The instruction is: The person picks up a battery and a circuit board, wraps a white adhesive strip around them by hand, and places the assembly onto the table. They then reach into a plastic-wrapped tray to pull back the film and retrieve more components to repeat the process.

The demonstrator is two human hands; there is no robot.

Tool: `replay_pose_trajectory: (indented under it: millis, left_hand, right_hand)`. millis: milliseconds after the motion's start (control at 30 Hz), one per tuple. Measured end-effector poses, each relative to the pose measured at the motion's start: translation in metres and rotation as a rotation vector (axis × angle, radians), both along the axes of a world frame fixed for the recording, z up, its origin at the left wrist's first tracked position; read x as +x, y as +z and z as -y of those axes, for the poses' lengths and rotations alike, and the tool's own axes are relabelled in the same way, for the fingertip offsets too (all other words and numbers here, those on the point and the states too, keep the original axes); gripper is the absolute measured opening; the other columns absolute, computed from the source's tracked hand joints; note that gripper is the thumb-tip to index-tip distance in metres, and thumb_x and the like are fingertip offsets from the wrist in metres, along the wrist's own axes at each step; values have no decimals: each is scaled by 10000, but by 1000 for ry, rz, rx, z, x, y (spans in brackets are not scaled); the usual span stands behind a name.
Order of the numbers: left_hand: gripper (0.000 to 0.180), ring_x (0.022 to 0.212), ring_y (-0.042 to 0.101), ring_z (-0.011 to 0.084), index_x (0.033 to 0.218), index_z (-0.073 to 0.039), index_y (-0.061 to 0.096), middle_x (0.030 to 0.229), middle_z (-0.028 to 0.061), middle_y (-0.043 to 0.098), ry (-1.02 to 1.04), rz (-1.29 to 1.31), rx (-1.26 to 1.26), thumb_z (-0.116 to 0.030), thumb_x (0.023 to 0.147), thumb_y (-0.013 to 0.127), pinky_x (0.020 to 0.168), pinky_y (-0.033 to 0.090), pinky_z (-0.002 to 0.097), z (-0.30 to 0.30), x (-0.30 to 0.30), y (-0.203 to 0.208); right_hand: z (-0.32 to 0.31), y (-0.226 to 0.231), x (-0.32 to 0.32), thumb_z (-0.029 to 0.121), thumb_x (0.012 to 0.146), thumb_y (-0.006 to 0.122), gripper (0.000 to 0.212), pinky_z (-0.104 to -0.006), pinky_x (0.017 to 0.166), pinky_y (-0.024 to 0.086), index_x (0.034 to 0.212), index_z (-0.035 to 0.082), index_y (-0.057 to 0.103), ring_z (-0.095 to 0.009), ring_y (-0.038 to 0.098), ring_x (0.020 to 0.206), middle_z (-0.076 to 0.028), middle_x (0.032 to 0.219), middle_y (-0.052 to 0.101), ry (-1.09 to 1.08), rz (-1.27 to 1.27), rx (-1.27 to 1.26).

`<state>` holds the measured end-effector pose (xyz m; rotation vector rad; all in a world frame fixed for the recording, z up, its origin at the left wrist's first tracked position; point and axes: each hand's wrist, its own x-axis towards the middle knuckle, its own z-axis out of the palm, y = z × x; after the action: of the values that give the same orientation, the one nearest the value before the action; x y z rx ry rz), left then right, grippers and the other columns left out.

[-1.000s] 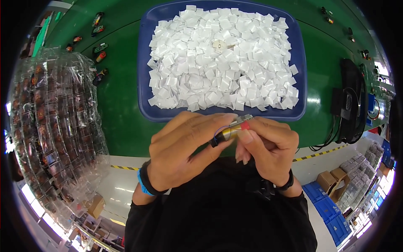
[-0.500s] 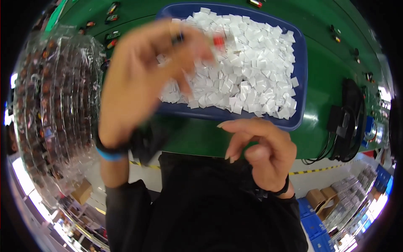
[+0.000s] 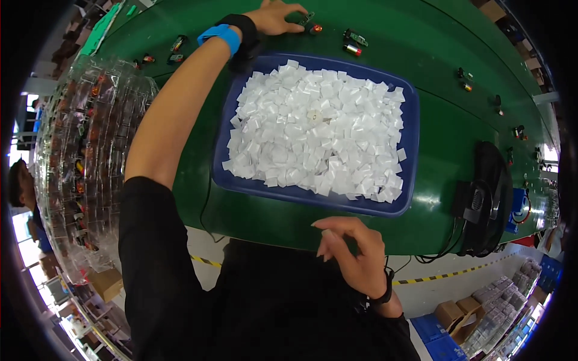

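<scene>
My left hand (image 3: 277, 17) is stretched out past the far left part of the blue tray (image 3: 408, 150). Its thumb and forefinger are spread apart beside a small circuit board with a red and gold cylinder (image 3: 315, 28) on the green bench. Whether the fingertips touch the board is hard to see. White square pieces (image 3: 313, 141) fill the tray in a loose heap. My right hand (image 3: 360, 253) hovers close to the near edge of the bench, below the tray. Its forefinger points out, apart from the thumb, the other fingers are curled, and nothing shows in it.
Stacked clear plastic trays of small parts (image 3: 90, 162) rise at the left. More boards with cylinders (image 3: 355, 43) lie across the far bench and down its right side. A black device with cables (image 3: 487, 201) sits at the right. A person (image 3: 25, 186) is at the far left.
My left hand has gone from over the tray to the far bench, where a board with a cylinder now lies by its fingers. My view has shifted; the right hand stays near the bench edge.
</scene>
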<state>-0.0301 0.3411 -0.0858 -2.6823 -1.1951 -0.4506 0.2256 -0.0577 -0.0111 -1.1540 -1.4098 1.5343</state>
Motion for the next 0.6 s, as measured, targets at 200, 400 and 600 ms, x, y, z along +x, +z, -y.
replay_pose_trajectory:
  millis: [200, 400, 600]
  left_hand:
    - [269, 778, 654, 354, 867, -42, 635, 857, 173, 689, 93, 191, -301, -256, 826, 792, 665, 494, 425, 43, 32, 51]
    - [184, 767, 622, 246, 868, -77, 619, 845, 58, 669, -54, 212, -141, -181, 813, 760, 618, 494, 346, 198, 49, 108]
    - [217, 834, 641, 303, 838, -67, 625, 983, 115, 680, -4, 447, -244, -50, 735, 816, 745, 531, 344, 315, 66, 101]
  right_hand:
    - [-11, 5, 5, -70, 925, 607, 229, -214, 590, 491, 1152, -39, 614, -105, 640, 648, -75, 770, 672, -24, -33, 60]
    - [-39, 22, -8, -88, 866, 682, 289, -267, 608, 531, 1142, -33, 617, -167, 670, 699, -105, 825, 679, -390, 371, 399]
    - [-54, 13, 0, -55, 811, 751, 318, -295, 603, 548, 1100, 15, 641, -235, 693, 710, -124, 864, 694, -183, 637, 640]
